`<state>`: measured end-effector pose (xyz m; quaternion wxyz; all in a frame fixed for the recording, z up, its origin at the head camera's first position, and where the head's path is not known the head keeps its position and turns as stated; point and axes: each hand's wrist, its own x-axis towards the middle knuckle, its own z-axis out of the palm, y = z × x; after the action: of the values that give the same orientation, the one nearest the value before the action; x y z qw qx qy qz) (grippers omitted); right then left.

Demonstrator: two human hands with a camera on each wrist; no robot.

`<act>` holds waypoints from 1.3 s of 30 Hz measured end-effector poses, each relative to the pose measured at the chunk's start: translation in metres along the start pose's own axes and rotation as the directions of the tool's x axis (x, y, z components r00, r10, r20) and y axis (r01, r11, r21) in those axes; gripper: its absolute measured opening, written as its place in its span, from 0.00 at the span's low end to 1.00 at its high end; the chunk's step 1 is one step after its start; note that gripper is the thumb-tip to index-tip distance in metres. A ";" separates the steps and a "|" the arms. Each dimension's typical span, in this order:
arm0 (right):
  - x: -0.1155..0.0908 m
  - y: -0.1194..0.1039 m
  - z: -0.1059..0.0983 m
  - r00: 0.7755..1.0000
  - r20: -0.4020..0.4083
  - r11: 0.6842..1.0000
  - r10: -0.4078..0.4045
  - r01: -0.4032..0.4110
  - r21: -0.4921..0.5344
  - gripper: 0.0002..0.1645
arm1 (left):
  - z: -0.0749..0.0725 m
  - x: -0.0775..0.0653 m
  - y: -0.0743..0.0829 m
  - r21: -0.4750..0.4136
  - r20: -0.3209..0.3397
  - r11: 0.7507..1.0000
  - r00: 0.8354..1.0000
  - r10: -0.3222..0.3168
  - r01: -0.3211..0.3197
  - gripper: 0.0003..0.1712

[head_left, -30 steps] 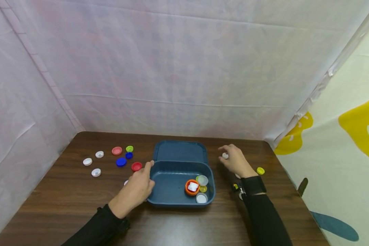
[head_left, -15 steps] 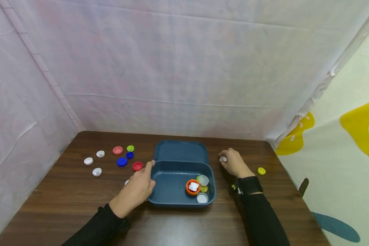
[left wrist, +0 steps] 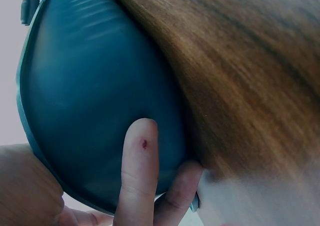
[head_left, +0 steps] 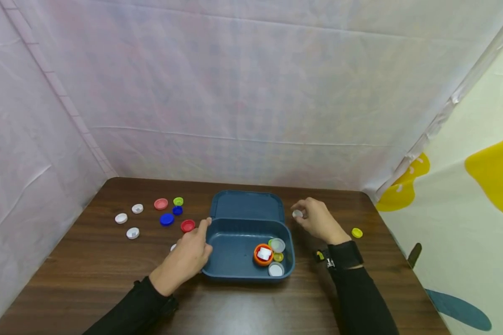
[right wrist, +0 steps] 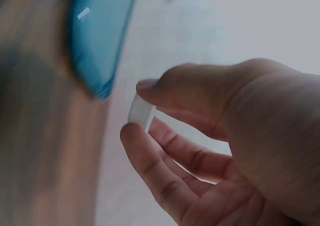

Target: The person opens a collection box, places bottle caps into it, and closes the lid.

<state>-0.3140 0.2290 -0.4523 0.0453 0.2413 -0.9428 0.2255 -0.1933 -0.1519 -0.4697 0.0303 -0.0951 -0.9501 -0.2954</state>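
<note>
My right hand (head_left: pixel 318 221) pinches a white bottle cap (head_left: pixel 297 214) between thumb and fingertips, beside the lid at the right of the dark blue box (head_left: pixel 228 260). In the right wrist view the cap (right wrist: pixel 140 110) stands edge-on, held above the table. My left hand (head_left: pixel 184 253) holds the box's left end; in the left wrist view its fingers lie against the outer wall (left wrist: pixel 100 80). Inside the box's right half sit an orange cap (head_left: pixel 257 262) with a white piece (head_left: pixel 264 253) in it, and several clear, yellow and green caps.
The lid (head_left: pixel 247 205) lies folded back behind the box. Left of it are scattered white, pink, green, red and blue caps (head_left: pixel 166 219). A yellow cap (head_left: pixel 357 232) lies right of my right wrist. White cloth walls (head_left: pixel 251 93) stand behind the table.
My right hand has taken hold of the white cap and raised it, moving it slightly left towards the box. My left hand has stayed at the box's left end.
</note>
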 end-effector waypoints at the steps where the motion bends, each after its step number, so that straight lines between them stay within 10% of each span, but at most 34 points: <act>1: -0.001 -0.007 -0.002 1.000 -0.002 1.000 -0.014 0.014 0.011 0.14 | 0.000 0.000 0.000 0.002 0.000 1.000 1.000 0.001 -0.001 0.37; 10: -0.012 -0.067 -0.013 0.982 0.094 0.980 -0.162 0.149 0.132 0.15 | 0.000 0.000 0.000 0.018 -0.017 1.000 1.000 0.023 -0.022 0.37; 22: -0.019 -0.108 0.007 0.894 0.338 0.947 -0.294 0.226 0.227 0.19 | -0.001 0.000 0.002 0.006 0.007 1.000 1.000 -0.010 0.010 0.37; 39: -0.021 -0.107 0.004 0.906 0.316 0.953 -0.282 0.226 0.203 0.19 | -0.002 0.000 0.003 0.009 0.029 0.999 0.999 -0.031 0.030 0.37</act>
<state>-0.2444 0.1531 -0.4174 -0.1093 0.4004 -0.8753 0.2481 -0.1926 -0.1506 -0.4661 0.0125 -0.0848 -0.9531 -0.2902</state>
